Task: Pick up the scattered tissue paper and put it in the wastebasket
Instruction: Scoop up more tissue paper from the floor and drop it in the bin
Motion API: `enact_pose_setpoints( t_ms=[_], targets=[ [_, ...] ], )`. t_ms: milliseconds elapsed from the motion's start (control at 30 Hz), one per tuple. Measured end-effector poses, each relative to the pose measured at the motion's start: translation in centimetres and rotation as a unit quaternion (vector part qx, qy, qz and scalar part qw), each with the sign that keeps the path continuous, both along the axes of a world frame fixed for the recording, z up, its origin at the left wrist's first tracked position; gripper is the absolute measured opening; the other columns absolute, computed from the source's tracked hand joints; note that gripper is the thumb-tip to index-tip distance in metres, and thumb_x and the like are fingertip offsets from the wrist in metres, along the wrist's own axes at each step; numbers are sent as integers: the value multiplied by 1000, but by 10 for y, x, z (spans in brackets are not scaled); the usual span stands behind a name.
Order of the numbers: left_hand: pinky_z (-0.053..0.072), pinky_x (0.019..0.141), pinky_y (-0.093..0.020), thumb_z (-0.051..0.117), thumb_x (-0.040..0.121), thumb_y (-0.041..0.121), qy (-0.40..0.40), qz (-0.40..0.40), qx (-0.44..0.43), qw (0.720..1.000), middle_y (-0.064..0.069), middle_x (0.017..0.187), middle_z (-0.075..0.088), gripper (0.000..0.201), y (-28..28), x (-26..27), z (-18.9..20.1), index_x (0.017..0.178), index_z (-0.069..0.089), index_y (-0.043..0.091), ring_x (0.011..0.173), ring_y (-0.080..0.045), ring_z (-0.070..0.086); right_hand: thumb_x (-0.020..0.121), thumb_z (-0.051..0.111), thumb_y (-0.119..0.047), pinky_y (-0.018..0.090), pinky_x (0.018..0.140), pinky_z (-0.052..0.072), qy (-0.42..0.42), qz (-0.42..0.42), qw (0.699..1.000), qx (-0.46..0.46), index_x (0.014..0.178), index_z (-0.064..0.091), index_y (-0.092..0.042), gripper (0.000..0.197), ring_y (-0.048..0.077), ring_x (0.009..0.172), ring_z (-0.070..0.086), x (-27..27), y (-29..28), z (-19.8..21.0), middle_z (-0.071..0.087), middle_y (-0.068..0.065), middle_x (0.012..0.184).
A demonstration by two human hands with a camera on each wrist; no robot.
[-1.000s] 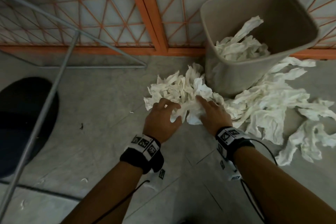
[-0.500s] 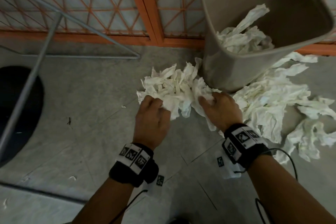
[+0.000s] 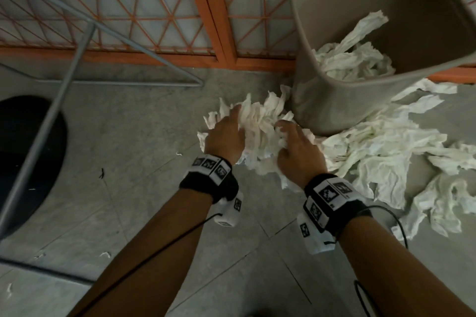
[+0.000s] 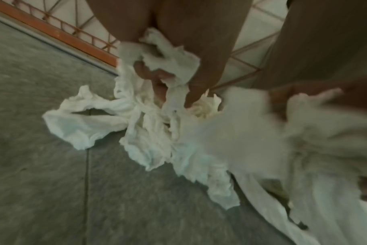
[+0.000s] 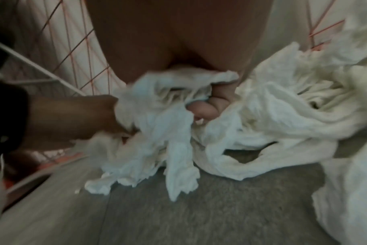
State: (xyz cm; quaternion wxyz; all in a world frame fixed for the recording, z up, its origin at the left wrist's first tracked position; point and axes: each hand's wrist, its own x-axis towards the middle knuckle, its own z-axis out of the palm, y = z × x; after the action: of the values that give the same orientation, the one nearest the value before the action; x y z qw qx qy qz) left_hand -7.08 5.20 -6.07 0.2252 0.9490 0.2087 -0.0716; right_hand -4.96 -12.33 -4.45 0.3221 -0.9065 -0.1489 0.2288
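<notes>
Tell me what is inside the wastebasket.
Crumpled white tissue paper lies inside the tall beige plastic wastebasket, one strip leaning up its inner wall. The paper covers whatever is underneath.

No words, brand names or numbers can be read anywhere in these views. The only markings are black-and-white square code patterns on the left wristband (image 3: 210, 170) and the right wristband (image 3: 332, 197), and on the small white blocks hanging beneath them; they carry no legible characters.
</notes>
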Motion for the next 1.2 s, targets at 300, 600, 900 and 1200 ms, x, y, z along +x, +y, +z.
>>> enact_pose_setpoints(
  t_ms=[300, 600, 900, 1200],
  targets=[
    [46, 71, -31, 57, 91, 28, -248, 41, -22, 968, -7, 85, 58, 20, -1, -28, 37, 78, 59, 12, 74, -19, 56, 90, 38, -31, 47, 97, 46, 65, 67, 987, -130, 133, 49, -24, 44, 34, 121, 51, -1, 19, -34, 49, 8, 134],
    [54, 83, -41, 66, 82, 13, -124, -68, -50, 989, 0, 126, 51, 34, -6, -41, 11, 114, 57, 17, 105, -21, 60, 79, 58, -26, 43, 94, 49, 47, -15, 995, -86, 105, 67, -13, 30, 35, 115, 55, -6, 5, -18, 65, 14, 115],
    [43, 69, -25, 59, 84, 15, -130, -60, -15, 990, -6, 99, 58, 9, -10, -26, 4, 91, 65, 14, 82, -22, 60, 74, 50, 3, 29, 69, 41, -58, -11, 996, 66, 79, 68, -14, 25, 31, 86, 64, 5, -12, 23, 72, 7, 89],
    [38, 51, -6, 49, 96, 14, -306, 54, -124, 942, 11, 67, 56, 6, -18, -39, 117, 91, 49, 14, 57, -1, 55, 77, 67, -32, 26, 61, 42, 33, 60, 985, 161, 74, 55, -17, 19, 9, 68, 55, 11, -1, 120, 59, -7, 71]
  ],
)
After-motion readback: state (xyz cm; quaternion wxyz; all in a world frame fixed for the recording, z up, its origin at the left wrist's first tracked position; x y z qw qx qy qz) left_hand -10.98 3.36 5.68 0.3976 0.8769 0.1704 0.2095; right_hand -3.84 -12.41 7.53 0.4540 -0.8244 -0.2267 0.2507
